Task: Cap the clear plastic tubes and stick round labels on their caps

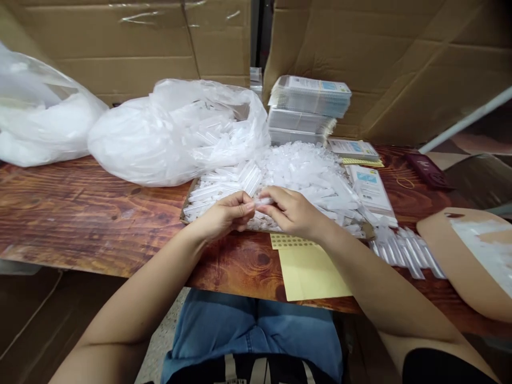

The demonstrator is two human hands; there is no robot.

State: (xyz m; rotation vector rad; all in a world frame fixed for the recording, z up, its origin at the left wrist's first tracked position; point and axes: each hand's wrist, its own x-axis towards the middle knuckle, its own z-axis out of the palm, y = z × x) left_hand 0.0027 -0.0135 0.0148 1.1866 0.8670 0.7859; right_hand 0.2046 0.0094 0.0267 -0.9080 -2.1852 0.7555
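Observation:
Over the front edge of a shallow cardboard tray (pixel 368 231), my hands meet at a small clear plastic tube (pixel 264 201). My right hand (pixel 295 212) pinches it between thumb and fingers. Its left end runs to the closed fingertips of my left hand (pixel 224 216), which hide that end. The tray is heaped with loose translucent tubes (pixel 218 189) on the left and small clear plastic pieces (pixel 298 165) on the right. A yellow sheet with rows of small round dots (pixel 314 274) lies under my right wrist.
White plastic bags (pixel 132 141) bulge behind and left of the tray. Bundled printed cards (pixel 308 98) are stacked at the back, with more cards (pixel 370 186) at the right. Several clear tubes (pixel 404 250) lie beside a tan container (pixel 444 256). Cardboard (pixel 380 64) walls the back.

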